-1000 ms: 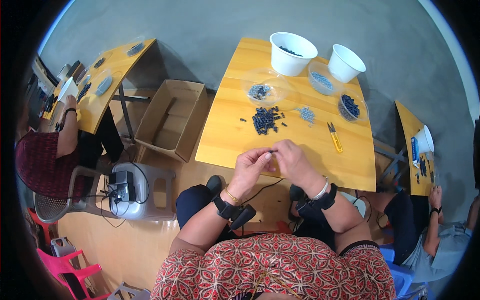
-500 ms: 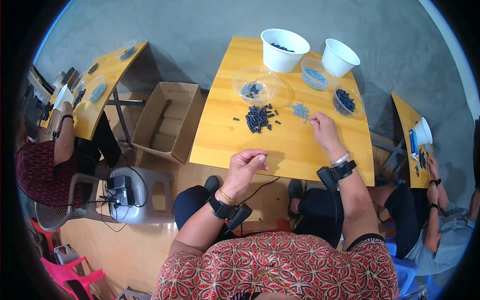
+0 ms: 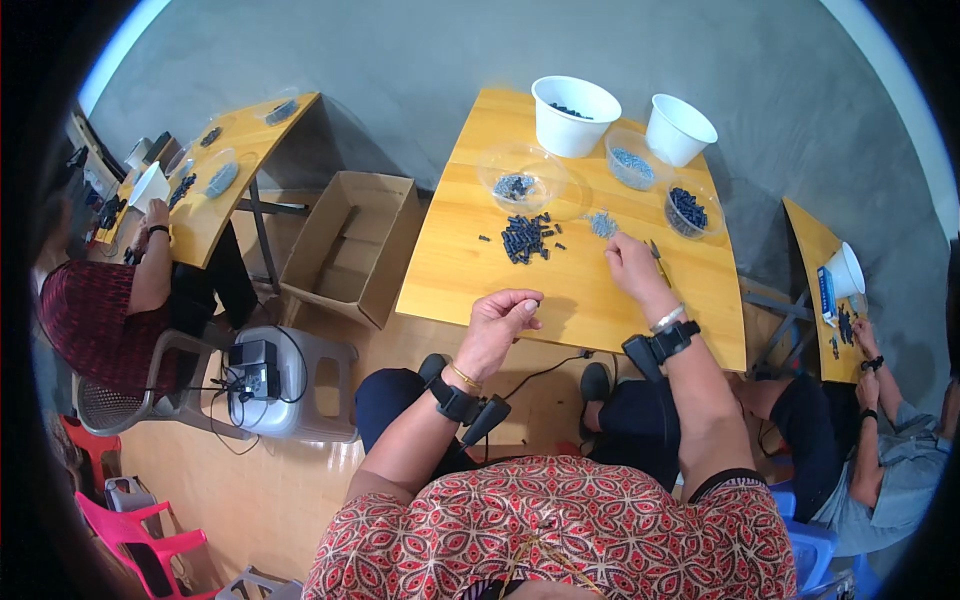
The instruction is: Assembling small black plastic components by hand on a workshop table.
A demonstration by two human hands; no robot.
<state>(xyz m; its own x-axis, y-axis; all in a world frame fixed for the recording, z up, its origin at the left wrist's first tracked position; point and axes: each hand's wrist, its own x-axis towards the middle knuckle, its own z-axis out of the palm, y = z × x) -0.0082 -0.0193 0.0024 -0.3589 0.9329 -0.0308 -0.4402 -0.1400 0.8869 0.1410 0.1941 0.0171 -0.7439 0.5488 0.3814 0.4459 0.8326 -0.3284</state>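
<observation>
My left hand (image 3: 503, 325) is closed in a pinch above the table's near edge, with the dark tip of a small black plastic piece (image 3: 538, 303) showing at its fingertips. My right hand (image 3: 632, 264) is closed too, its fingertips just beside a small pile of silvery screw-like pieces (image 3: 602, 225). Whatever those fingers hold is too small or hidden to make out. Beside the right hand lies a thin tool with a yellow and dark handle (image 3: 660, 262). A heap of black plastic pieces (image 3: 525, 240) lies left of the silvery pile.
Along the far side of the wooden table (image 3: 445, 265) stand two white tubs (image 3: 577, 135) (image 3: 680, 130). Clear bowls hold silvery pieces (image 3: 633, 166), black pieces (image 3: 688, 209) and a mix (image 3: 516, 186). A cardboard box (image 3: 345, 245) sits left. People work at both side tables.
My right hand has shifted slightly left and nearer to me, and the yellow-handled tool now shows beside it. The view has tilted a little. My left hand keeps its pinch.
</observation>
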